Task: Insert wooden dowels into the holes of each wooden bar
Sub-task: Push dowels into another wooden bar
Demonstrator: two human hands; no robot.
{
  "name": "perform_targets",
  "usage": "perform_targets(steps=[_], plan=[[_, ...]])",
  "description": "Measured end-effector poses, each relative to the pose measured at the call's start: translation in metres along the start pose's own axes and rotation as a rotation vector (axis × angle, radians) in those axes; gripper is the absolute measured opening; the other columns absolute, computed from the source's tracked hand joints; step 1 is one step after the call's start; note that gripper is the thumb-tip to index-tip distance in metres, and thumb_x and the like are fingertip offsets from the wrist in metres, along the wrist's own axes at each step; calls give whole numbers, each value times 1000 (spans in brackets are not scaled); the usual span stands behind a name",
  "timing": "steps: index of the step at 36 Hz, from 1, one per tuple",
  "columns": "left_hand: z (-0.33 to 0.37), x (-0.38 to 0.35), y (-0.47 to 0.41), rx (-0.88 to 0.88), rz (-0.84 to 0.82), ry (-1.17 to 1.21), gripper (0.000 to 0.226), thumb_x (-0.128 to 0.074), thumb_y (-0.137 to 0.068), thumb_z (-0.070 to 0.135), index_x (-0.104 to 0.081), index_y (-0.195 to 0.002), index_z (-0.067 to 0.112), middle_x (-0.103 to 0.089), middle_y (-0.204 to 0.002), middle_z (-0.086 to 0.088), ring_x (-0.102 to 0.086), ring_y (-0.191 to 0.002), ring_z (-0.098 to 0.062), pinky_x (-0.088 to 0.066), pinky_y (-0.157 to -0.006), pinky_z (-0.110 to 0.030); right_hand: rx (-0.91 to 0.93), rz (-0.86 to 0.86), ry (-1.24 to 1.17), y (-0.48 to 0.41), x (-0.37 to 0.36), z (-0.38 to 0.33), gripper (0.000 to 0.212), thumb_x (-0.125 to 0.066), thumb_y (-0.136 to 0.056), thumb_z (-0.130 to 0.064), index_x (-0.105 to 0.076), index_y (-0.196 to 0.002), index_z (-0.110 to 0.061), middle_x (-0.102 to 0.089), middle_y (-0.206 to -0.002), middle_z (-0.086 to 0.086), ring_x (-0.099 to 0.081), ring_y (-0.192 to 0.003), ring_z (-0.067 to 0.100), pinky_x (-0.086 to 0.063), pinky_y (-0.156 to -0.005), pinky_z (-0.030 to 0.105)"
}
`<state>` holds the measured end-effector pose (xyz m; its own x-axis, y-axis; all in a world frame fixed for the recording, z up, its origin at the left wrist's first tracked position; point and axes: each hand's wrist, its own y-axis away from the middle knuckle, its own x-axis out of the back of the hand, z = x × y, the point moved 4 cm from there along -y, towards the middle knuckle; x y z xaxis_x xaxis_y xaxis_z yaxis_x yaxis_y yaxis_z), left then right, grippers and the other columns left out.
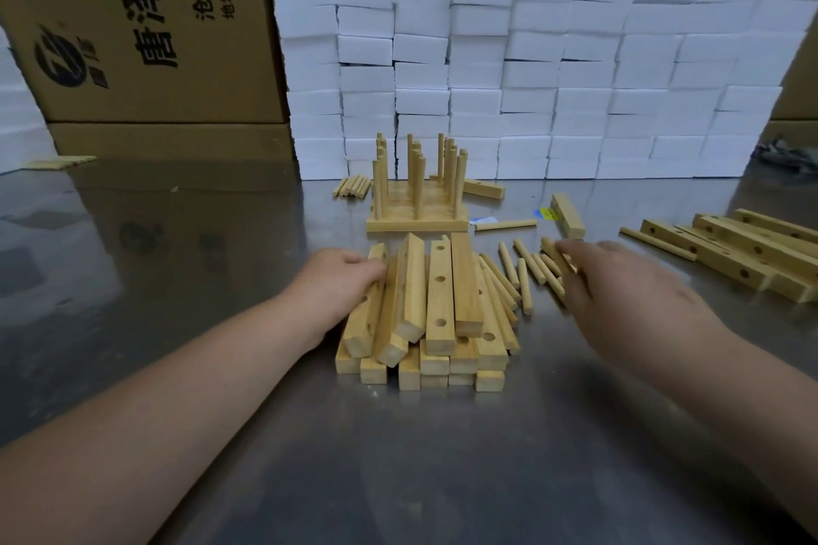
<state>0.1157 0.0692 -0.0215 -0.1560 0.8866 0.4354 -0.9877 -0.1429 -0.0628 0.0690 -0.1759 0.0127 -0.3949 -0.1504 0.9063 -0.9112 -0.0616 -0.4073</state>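
Wooden bars (440,301) lay heaped in a loose pile at the middle of the shiny metal worktop (177,279), several of them showing round holes along their upper faces. The left grip (341,279) (a bare hand, like the other) sat against the left side of the pile, its fingers curled round the leftmost bar (363,319), which lay tilted on the heap. The right grip (619,283) reached over the loose dowels (518,274) scattered just right of the pile, fingertips down among them. It was blurred, so I could not tell whether it pinched a dowel or only touched them.

Just behind the pile stood a finished set (416,222) of bars side by side, with many dowels upright in their holes. A small bundle of dowels (352,186) lay to its left, and a single dowel (504,225) to its right. Near that dowel lay a short bar (568,215) with a blue and yellow label (546,213) beside it. More drilled bars (743,252) lay well apart at the right edge. White foam blocks (531,71) were stacked like a wall at the back, with cardboard boxes (146,27) behind them.
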Motion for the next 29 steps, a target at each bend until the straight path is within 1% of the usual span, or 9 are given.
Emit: perform_targets(steps=[3,6,8,10,14,17,20,25,29], plan=[[-2,4,-3,-10,97,34,26,-54,-83,21,-51,-58,18,-46,-49,5,-43,-41,-8,-32,-42,-20,99,139,-133,6,8,-8,34,-29,-95,-30,-47,-124,-28,-48,-97,-2,-49,-79,21,-34,-59,32],[0,12,-4,-59,231,111,34,-50,-84,20,-44,-50,19,-38,-40,12,-38,-39,-8,-28,-46,-23,180,226,-276,12,15,-16,42,-30,-91,-31,-51,-127,-25,-44,-92,-5,-46,-74,18,-31,-57,30],[8,20,1,-108,312,253,26,-47,-88,19,-62,-68,16,-55,-50,9,-51,-46,-8,-37,-45,-23,225,267,-347,17,20,-20,46,-31,-88,-32,-54,-126,-19,-44,-90,-7,-45,-69,13,-32,-56,25],[18,26,8,-159,337,424,26,-42,-93,19,-62,-84,32,-68,-64,7,-61,-50,-10,-46,-43,-19,253,297,-401,21,25,-24,47,-33,-87,-32,-56,-125,-16,-44,-87,-10,-46,-69,6,-32,-58,17],[39,26,26,-286,193,486,27,-44,-97,25,-56,-90,48,-69,-71,9,-56,-47,-6,-47,-45,-18,274,292,-498,24,29,-29,46,-40,-82,-35,-54,-124,-22,-44,-87,-22,-46,-83,-9,-32,-61,12],[53,18,38,-349,5,461,24,-49,-95,24,-59,-97,46,-67,-69,10,-56,-49,-4,-47,-47,-17,309,297,-501,27,31,-32,39,-45,-82,-31,-57,-118,-22,-46,-84,-21,-46,-86,-6,-32,-59,10],[58,8,45,-368,-148,377,26,-60,-83,32,-60,-104,48,-65,-78,7,-58,-51,-4,-48,-50,-19,337,335,-488,30,33,-35,27,-50,-90,-25,-60,-114,-24,-53,-78,-16,-49,-78,3,-33,-56,10],[60,-4,54,-401,-368,280,48,-63,-61,45,-58,-107,55,-58,-65,16,-56,-54,-4,-49,-54,-20,355,307,-593,35,28,-33,38,-52,-80,-33,-42,-108,-57,-57,-60,-15,-52,-61,-1,-36,-47,14],[60,-5,57,-399,-421,242,47,-60,-66,41,-55,-111,53,-57,-61,19,-54,-52,-3,-49,-55,-19,354,331,-610,35,26,-31,38,-53,-81,-30,-46,-114,-47,-59,-68,-27,-51,-56,-5,-34,-48,6]])
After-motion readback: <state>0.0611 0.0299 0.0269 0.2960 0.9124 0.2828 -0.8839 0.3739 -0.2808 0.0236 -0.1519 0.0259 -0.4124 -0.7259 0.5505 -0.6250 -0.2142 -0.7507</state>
